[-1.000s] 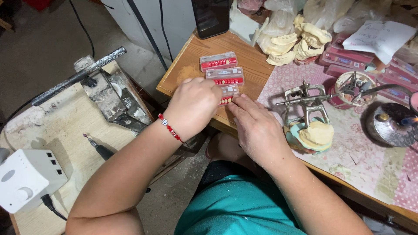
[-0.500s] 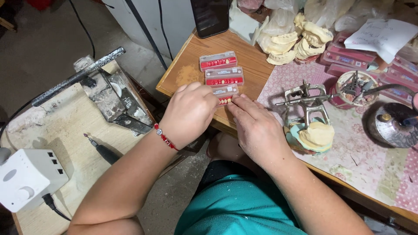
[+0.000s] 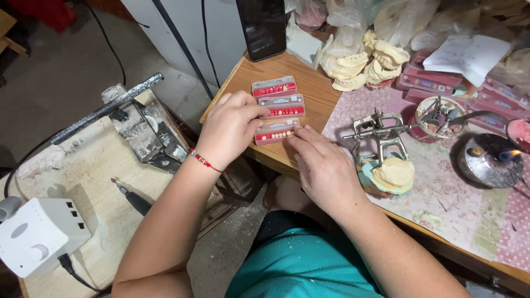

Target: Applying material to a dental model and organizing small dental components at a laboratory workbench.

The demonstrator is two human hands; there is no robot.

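Wooden bench [image 3: 309,94] across the upper right of the frame, its right part under a pink patterned cloth [image 3: 458,193]. Lower, plaster-spattered side table [image 3: 72,165] at the left, carrying a grey metal press [image 3: 138,124] with a long bar, a white control box [image 3: 36,234] at the lower left and a slim rotary handpiece [image 3: 130,196] between them.

Heap of clear plastic bags [image 3: 353,16] along the top edge, with cream plaster dental casts [image 3: 367,63] piled in front. Stack of flat pink boxes [image 3: 441,83] at the upper right, a sheet of white paper [image 3: 466,52] lying on top. Dark phone [image 3: 265,27] propped upright at top centre.

Metal articulator [image 3: 381,135] right of centre, clamping a plaster model [image 3: 389,174] on a blue-green base. Small round cup [image 3: 439,116] full of metal instruments beside it; round metal burner [image 3: 488,157] with a small flame at the right edge.

Three trays of artificial teeth in a column at the bench's near corner: top tray [image 3: 274,87] and middle tray [image 3: 282,105] red-backed with white teeth, bottom tray [image 3: 277,131] nearest the edge. Left hand [image 3: 229,127] curled over the trays' left ends, fingertips touching the middle and bottom ones, grip loose and not closed round anything. Right hand [image 3: 326,165] flat and partly spread, fingertips pressing the bottom tray's right end, nothing lifted. Bottom tray lying between the two grips, flat on the bench.
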